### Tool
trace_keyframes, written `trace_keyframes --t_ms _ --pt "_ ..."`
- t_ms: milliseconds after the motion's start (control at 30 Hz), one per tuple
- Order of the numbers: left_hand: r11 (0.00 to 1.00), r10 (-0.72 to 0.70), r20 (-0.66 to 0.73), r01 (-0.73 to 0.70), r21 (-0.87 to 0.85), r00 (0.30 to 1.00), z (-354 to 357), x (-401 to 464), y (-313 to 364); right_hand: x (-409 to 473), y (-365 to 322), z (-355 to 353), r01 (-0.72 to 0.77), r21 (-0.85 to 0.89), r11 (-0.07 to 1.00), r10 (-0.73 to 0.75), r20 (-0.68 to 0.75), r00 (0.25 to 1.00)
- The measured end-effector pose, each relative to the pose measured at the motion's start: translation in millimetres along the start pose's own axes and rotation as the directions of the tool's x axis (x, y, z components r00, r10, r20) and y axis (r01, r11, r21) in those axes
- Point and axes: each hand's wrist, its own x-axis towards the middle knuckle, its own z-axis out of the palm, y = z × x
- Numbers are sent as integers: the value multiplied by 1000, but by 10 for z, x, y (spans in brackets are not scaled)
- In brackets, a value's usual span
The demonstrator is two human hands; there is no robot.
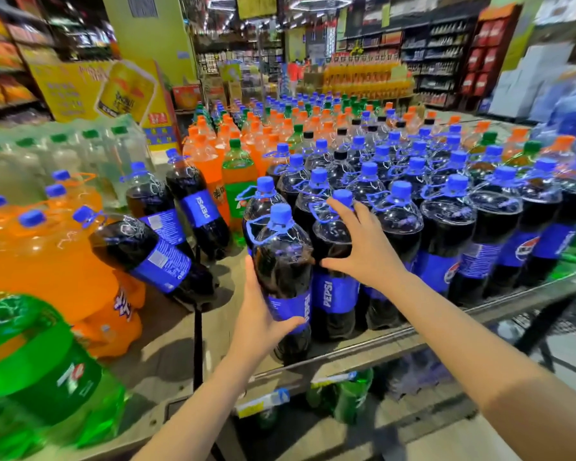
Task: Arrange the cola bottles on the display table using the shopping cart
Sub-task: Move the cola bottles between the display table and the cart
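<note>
My left hand (258, 319) grips the lower body of a large cola bottle (285, 261) with a blue cap and blue label, standing at the front edge of the display table (373, 352). My right hand (359, 244) wraps the shoulder of the neighbouring cola bottle (335, 294), fingers up by its cap. Rows of upright cola bottles (446, 224) fill the table behind and to the right. To the left, three cola bottles (153, 257) lean tilted on a grey surface beside orange soda bottles (47, 257).
Orange and green soda bottles (240, 174) stand further back on the table. A green bottle pack (44, 371) lies at lower left. Wrapped water packs (64, 158) sit at far left. Green bottles (346, 397) show beneath the table. Store shelves line the background.
</note>
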Motion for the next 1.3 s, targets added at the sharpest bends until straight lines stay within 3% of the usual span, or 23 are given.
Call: trace_keyframes --t_ms 133,267,367,433,500,600,833,1167,1300 --pt "1000 -4 -4 4 -22 1000 0 19 -8 -5 -11 -42 15 -16 1000 -14 23 1000" --pt "995 47 7 -46 -92 999 -12 42 -22 101 -76 -180 130 -23 991 -131 -112 985" --pt "996 23 15 -22 -90 1000 0 57 -20 246 -118 -240 191 -47 980 -194 -62 979" --pt "1000 12 -6 -12 -8 1000 -47 2 8 350 -139 -261 222 -45 974 -222 9 975" --pt "979 62 -77 -46 199 995 -214 7 104 491 -161 -301 244 -37 969 -241 71 968" --pt "850 142 -131 -54 524 981 -612 207 251 760 -234 -402 310 -106 945 -293 150 944" --pt "566 105 -5 -55 822 994 -1425 1043 538 1488 -465 -449 466 -97 879 -419 308 854" --pt "252 109 54 -81 964 993 -2523 1904 524 2793 -1082 334 574 -206 792 -443 452 774" --pt "189 -70 70 -55 980 995 -2976 2351 477 3286 -1369 684 575 -255 777 -424 463 778"
